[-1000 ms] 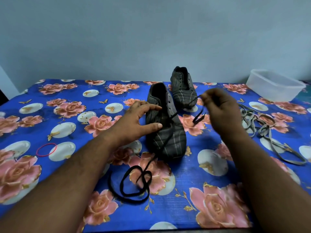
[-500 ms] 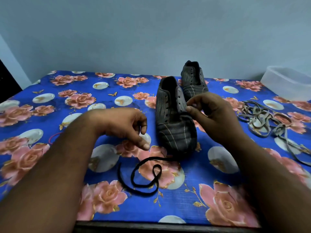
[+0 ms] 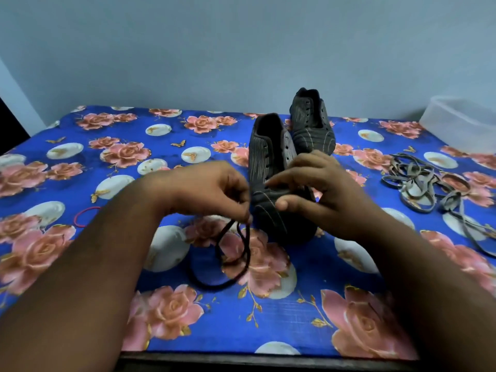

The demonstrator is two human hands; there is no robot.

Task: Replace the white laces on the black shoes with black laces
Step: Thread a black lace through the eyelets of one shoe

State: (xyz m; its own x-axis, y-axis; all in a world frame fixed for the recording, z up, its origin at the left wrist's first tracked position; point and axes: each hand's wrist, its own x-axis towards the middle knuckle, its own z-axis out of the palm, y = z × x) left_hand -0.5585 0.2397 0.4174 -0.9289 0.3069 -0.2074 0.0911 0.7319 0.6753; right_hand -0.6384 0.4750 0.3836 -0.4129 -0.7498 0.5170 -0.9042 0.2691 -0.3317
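Left hand [image 3: 212, 191] fingertips pinched together on the black lace [image 3: 236, 253], just at the near-left edge of the nearer shoe [image 3: 271, 183]; a second ago that hand was flat and spread against the shoe's left side, half a second ago curled just above the lace, now it has strands lifted off the cloth. Lace hangs from the pinch in two strands, rest loops on the tablecloth [image 3: 80, 162] near the toe; loop looks pulled longer and narrower than before. Right hand [image 3: 322, 191] sits over the shoe's right side, index finger laid across the eyelet area, thumb on the vamp, other fingers curled; can't tell if it is actually nipping a lace end, too blurred. A second ago it was up and right of the shoe holding a lace end in the air; since half a second ago it has barely shifted. Nearer shoe upright, toe toward the near edge, centre of table. Second shoe [image 3: 311, 124] just behind it, far-right, touching or nearly so, eyelets bare. White laces [image 3: 424, 183] heaped well right of both shoes. Clear plastic tub [image 3: 461, 122] far right by the wall. Red rubber band [image 3: 86, 216] on the cloth left, partly behind the left forearm.
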